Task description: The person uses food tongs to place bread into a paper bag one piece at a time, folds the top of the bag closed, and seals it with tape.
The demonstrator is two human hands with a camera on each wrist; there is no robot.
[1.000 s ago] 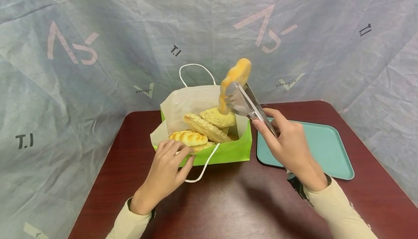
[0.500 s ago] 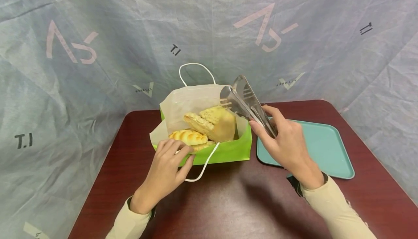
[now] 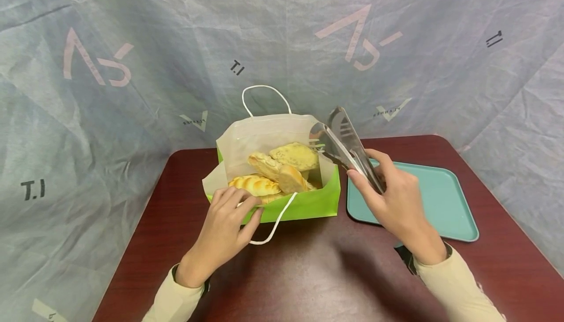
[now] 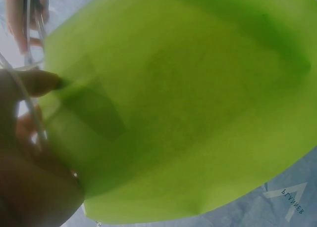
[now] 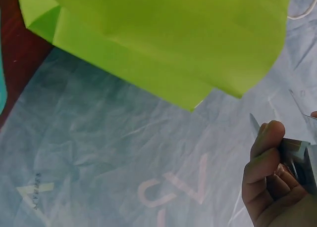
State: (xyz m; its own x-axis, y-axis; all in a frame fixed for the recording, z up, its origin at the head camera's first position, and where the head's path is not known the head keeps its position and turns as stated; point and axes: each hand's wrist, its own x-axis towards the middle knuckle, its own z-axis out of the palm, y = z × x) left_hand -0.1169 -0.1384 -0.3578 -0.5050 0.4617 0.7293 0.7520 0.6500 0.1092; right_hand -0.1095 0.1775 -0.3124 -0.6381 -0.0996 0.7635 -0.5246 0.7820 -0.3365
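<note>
A green paper bag [image 3: 315,205] with a pale lining and white cord handles stands open on the table. Several pieces of bread fill it: a ridged yellow roll [image 3: 254,185], a speckled oval one [image 3: 294,155], and a bun [image 3: 291,180] lying on top at the right front. My left hand [image 3: 229,219] pinches the bag's near rim between thumb and fingers. Metal tongs [image 3: 350,146] are gripped in my right hand [image 3: 396,197]; their fork-like ends are spread and hold nothing, just above the bag's right edge. In the right wrist view my fingers [image 5: 255,182] curl round the tongs.
A teal tray [image 3: 440,199] lies right of the bag, partly behind my right hand. The dark red table [image 3: 291,283] is bounded at the back and sides by a grey fabric curtain [image 3: 176,57] with printed letters.
The tongs have opened and let go of the bun, which has dropped into the bag onto the other bread. My right hand has moved slightly right; my left hand has stayed on the rim.
</note>
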